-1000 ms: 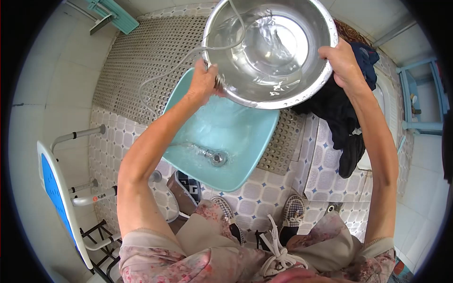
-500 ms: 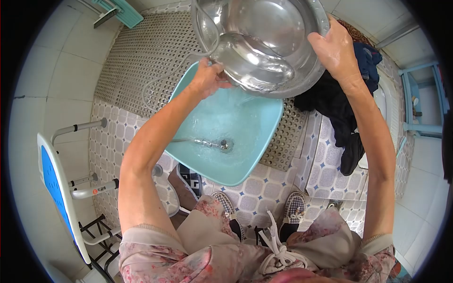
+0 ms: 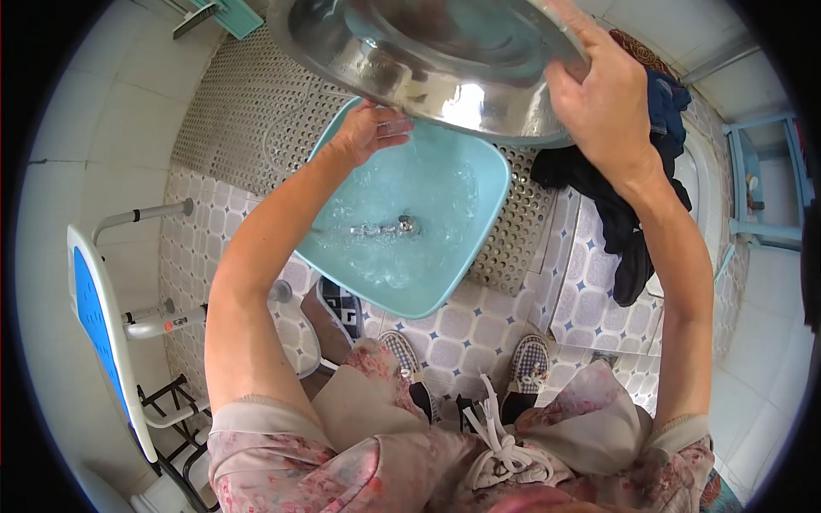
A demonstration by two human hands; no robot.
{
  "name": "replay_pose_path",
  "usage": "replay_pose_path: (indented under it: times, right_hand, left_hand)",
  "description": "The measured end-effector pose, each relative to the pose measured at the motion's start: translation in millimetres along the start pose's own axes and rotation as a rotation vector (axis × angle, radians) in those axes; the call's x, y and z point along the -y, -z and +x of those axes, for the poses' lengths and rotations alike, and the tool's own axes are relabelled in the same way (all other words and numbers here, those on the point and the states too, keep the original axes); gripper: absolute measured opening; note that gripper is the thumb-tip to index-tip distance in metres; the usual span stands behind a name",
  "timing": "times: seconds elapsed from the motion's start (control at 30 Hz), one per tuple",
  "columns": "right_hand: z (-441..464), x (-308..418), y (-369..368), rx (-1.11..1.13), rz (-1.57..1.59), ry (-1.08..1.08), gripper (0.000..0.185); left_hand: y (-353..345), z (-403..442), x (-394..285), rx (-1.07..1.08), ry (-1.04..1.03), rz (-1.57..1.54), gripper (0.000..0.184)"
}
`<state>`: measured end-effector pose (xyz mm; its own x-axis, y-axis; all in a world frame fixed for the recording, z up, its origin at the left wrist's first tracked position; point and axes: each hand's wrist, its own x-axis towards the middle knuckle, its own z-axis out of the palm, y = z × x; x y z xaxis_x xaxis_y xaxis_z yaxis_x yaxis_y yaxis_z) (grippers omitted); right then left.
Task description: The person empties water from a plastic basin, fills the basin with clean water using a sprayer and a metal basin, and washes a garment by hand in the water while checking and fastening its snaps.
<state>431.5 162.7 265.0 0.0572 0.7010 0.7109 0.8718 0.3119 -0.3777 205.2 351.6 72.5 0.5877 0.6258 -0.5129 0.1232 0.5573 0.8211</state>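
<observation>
My right hand (image 3: 603, 98) grips the right rim of a steel basin (image 3: 428, 73), which is tilted steeply over the far side of a turquoise tub (image 3: 479, 248). My left hand (image 3: 372, 132) is under the basin's lower left edge, fingers apart, over the tub's far left rim; it holds nothing. A thin stream of water runs down beside its fingertips. Rippling water fills part of the tub, and a metal shower head (image 3: 405, 225) lies in it.
Dark clothes (image 3: 629, 248) lie to the right of the tub, near a light blue shelf (image 3: 770, 175). A blue and white shower chair (image 3: 98, 321) stands at the left. A perforated mat (image 3: 231, 120) covers the floor behind. Patterned shoes (image 3: 530, 363) are below the tub.
The basin has risen and tipped further, its water mostly poured out. My left hand has come off its rim and opened. My right hand still holds on, now higher.
</observation>
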Motion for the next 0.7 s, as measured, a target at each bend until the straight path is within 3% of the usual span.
replay_pose_path:
  times: [0.03,0.1,0.17,0.27,0.37,0.43,0.47,0.53,0.63,0.7]
  right_hand:
    - [1,-7,-1,-0.011,0.041,-0.037,0.056]
    - [9,-3,12,0.038,0.013,-0.413,0.051]
    - [5,-67,1,-0.142,-0.047,-0.384,0.045]
    - [-2,-163,-11,-0.243,0.405,-0.814,0.033]
    - [-14,-221,-47,-0.415,0.794,-0.961,0.032]
    - [-22,-241,-83,-0.497,0.808,-1.104,0.036]
    - [-10,-186,-89,-0.528,0.766,-1.181,0.036]
    - [-20,-193,-123,-0.66,0.882,-1.26,0.03]
    - [-44,-222,-189,-0.691,0.602,-1.418,0.037]
    - [-46,-197,-197,-0.689,0.439,-1.463,0.037]
  left_hand:
    - [-2,-4,-6,-0.009,-0.004,0.057,0.034]
    - [2,-5,-12,-0.031,-0.051,0.154,0.042]
    - [9,2,-15,-0.066,-0.089,0.214,0.052]
    - [25,7,-11,-0.093,-0.132,0.344,0.052]
    - [24,-2,-9,-0.082,-0.182,0.48,0.05]
    - [26,2,-3,-0.046,-0.225,0.499,0.047]
    - [30,4,2,-0.024,-0.244,0.507,0.046]
    - [35,9,9,0.019,-0.252,0.551,0.04]
    - [42,15,23,0.038,-0.273,0.628,0.035]
    - [42,12,28,0.063,-0.26,0.693,0.033]
